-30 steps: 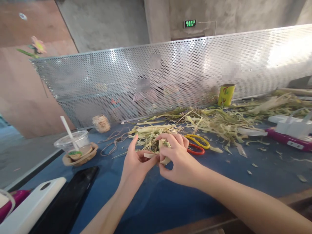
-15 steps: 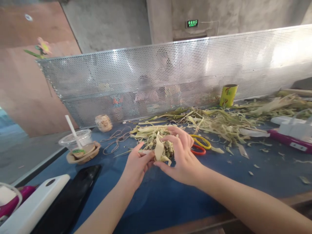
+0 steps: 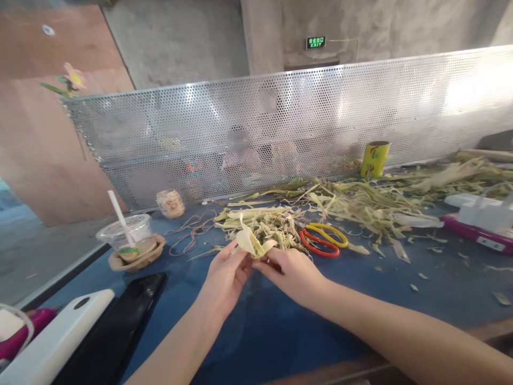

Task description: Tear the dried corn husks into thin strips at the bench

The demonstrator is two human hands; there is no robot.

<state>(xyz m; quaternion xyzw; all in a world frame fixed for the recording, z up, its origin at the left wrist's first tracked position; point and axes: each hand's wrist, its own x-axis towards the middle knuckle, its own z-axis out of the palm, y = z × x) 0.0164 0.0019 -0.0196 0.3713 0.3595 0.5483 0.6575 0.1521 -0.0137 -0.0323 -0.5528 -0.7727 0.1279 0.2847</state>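
Observation:
Between my two hands, just above the blue tabletop (image 3: 256,331), is a pale, curled strip of plant husk (image 3: 247,241). My left hand (image 3: 224,278) pinches its lower left side with thumb and fingers. From the right, my right hand (image 3: 296,275) closes its thumb and fingertips on the strip's lower right end. Right behind the hands lies a heap of husk shreds and strips (image 3: 276,222). Scissors with one red and one yellow handle (image 3: 332,253) rest at the heap's right side, their blades hidden by the shreds.
A larger husk pile (image 3: 360,203) and a yellow tube (image 3: 375,159) lie toward a perforated metal screen (image 3: 320,117). At left are a plastic cup with straw (image 3: 132,227), string (image 3: 192,230), a black phone (image 3: 116,321) and a white device (image 3: 76,331). A purple power strip (image 3: 476,235) sits right.
My right hand has come down from over the heap, its spread fingers now closed on the strip. The strip's top leans left, and the red scissor handle shows more fully.

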